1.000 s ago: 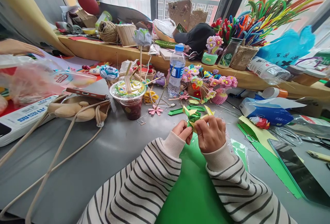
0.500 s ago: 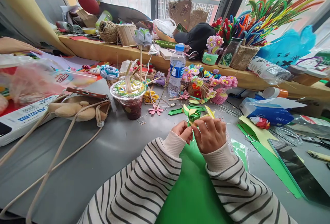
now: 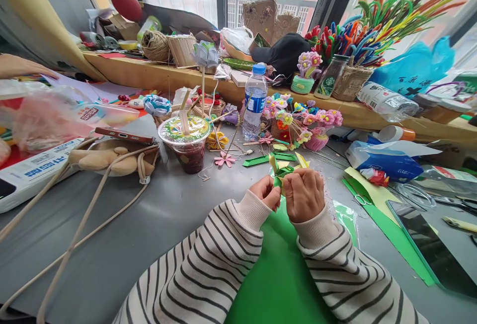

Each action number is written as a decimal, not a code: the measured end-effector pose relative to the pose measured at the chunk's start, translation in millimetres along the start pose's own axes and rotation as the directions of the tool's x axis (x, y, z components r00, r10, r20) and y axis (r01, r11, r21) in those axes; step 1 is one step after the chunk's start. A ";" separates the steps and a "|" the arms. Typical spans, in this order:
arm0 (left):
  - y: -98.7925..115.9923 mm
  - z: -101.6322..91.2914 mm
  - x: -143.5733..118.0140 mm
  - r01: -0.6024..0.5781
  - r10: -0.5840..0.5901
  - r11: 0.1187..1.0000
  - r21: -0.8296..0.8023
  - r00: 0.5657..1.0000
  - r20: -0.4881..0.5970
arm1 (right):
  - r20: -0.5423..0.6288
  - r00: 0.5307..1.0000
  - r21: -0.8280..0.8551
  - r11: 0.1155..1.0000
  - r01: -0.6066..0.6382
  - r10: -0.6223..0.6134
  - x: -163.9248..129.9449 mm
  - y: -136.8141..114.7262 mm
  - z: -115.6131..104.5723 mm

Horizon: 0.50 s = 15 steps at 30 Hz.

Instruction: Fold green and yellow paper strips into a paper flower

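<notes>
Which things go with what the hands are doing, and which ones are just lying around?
Part of the job:
green-and-yellow folded paper, held by the left hand and right hand
green folded strips just beyond, probably

Seemingly just lying about:
drink cup
water bottle
ball of twine

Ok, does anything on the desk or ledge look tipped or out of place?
A clear bottle lies on its side on the ledge, seemingly jutting over its front edge; the blue-capped bottle stands upright. No spill shows.

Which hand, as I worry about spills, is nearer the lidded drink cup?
Left. The left hand is right of the cup; the right hand is farther right.
</notes>
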<state>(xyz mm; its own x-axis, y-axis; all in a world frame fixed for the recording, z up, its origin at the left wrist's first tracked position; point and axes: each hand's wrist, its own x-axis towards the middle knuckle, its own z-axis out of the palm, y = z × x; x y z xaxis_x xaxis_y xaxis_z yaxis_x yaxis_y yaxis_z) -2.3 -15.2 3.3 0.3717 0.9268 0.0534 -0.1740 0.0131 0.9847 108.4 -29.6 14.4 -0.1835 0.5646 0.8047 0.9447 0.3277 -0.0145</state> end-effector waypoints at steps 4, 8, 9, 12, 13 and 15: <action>5.2 0.5 -2.7 -0.025 0.025 1.000 0.009 1.000 0.007 | -0.009 1.000 -0.003 1.000 -0.018 0.018 0.0 1.6 -0.6; 6.7 0.4 -3.6 -0.047 0.047 0.999 0.016 0.999 0.004 | -0.012 0.999 -0.002 0.999 -0.032 0.032 0.1 4.0 -0.7; 6.2 0.2 -3.5 -0.053 0.053 0.998 0.019 0.999 0.004 | -0.012 0.999 0.004 0.999 -0.035 0.035 0.0 4.4 -0.5; 4.1 -0.2 -3.1 -0.077 0.076 0.997 0.023 0.997 0.004 | -0.012 0.999 0.027 0.998 -0.051 0.051 0.0 4.9 0.4; 3.6 -0.3 -3.2 -0.083 0.083 0.996 0.026 0.997 0.008 | -0.013 0.998 0.034 0.998 -0.056 0.057 0.1 5.0 0.6; 3.3 -0.4 -3.2 -0.094 0.094 0.995 0.019 0.995 0.023 | -0.013 0.998 0.067 0.996 -0.058 0.059 0.8 6.0 0.3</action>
<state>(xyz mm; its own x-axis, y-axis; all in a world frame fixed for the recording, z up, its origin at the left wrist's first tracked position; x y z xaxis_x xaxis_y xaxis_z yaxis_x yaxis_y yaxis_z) -4.4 -18.0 6.3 0.3745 0.9152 0.1491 -0.1904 -0.0815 0.9783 113.8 -27.0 14.8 -0.1237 0.5735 0.8098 0.9333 0.3445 -0.1014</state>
